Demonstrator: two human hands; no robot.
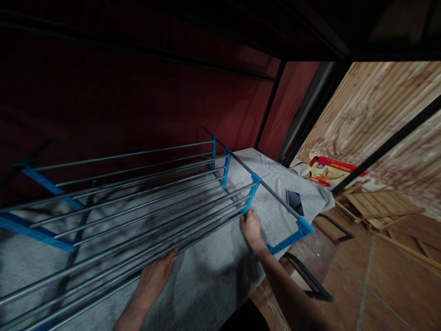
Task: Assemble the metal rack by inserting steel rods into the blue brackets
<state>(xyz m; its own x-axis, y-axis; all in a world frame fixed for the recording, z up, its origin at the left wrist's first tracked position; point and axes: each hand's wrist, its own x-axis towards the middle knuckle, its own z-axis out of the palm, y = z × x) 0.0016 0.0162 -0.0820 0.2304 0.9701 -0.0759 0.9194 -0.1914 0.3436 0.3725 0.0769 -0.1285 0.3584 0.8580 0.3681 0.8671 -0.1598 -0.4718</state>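
In the head view, my rack is lying across the left and middle of the frame on a grey cloth. Three rows of bars are sitting in blue brackets at their right ends, so that much is looking done. My left hand, at lower centre, is resting its fingertips against the lowest bars; I cannot tell whether they are wrapping round. My right hand, right of centre, is gripping the rack where bars are meeting the third bracket. At lower right, the pole is carrying an end bracket with no bars showing, so filling it is seeming left. Some left ends are running out of frame, so I cannot be judging those.
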